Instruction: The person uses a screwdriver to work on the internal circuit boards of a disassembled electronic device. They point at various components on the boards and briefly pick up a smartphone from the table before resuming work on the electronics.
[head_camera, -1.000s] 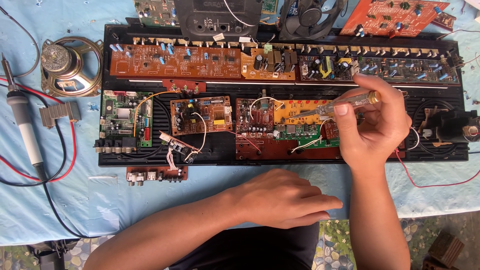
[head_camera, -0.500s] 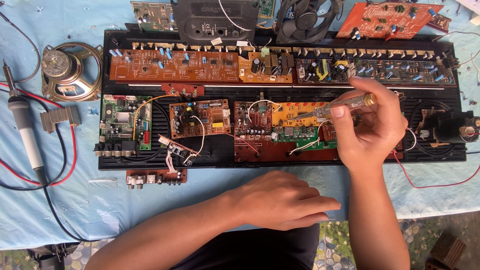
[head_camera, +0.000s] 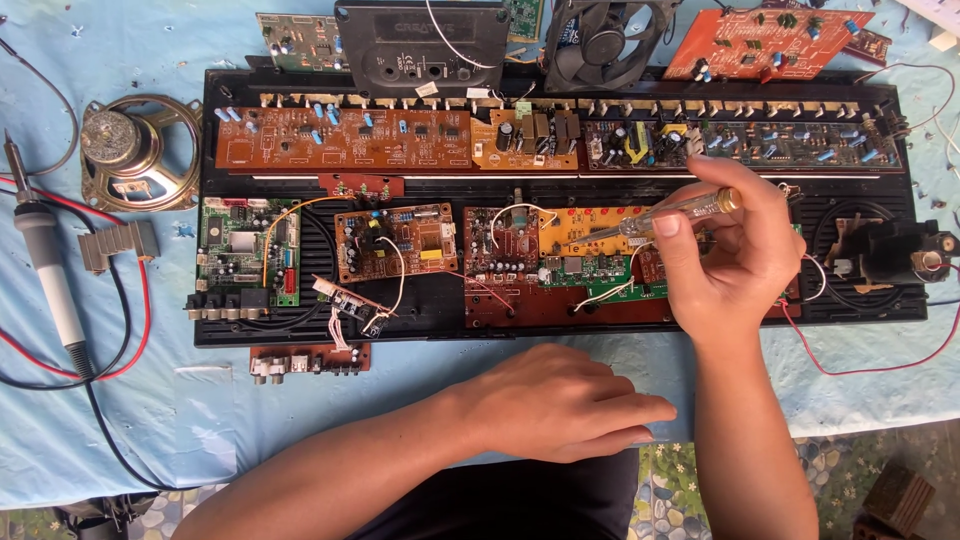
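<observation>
A screwdriver (head_camera: 668, 218) is gripped in the right hand (head_camera: 735, 255), its tip on a board (head_camera: 590, 250). The left hand (head_camera: 560, 402) is laid flat and empty on the tabletop (head_camera: 420, 385) nearby.

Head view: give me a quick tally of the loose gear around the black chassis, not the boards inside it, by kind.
Speakers: 1
Soldering irons: 1
Heat sinks: 1
Cooling fans: 1
Small jack boards below the chassis: 1
Screwdrivers, in the right hand: 1
Total: 6
</observation>
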